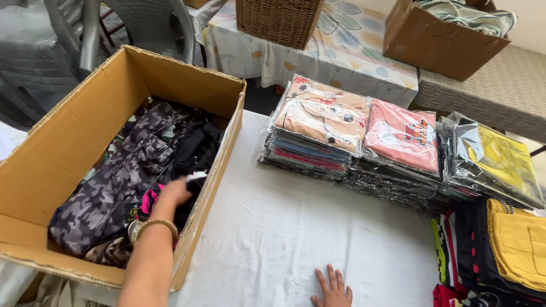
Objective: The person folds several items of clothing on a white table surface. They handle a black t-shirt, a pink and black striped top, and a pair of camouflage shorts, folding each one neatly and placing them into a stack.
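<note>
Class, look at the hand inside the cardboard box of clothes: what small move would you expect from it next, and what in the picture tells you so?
Probably the left hand closes on the dark garment and lifts it out. It is deep in the cardboard box, fingers buried in the clothes, while the right hand lies flat on the white tablecloth, bare in front of it.

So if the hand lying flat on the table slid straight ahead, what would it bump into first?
Probably the stacks of bagged shirts. The right hand points up across bare white tablecloth toward them.

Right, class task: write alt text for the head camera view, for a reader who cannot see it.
A person's left hand reaches into a cardboard box of dark clothes while the right hand rests flat on a white tablecloth, beside stacks of bagged folded shirts.
</note>
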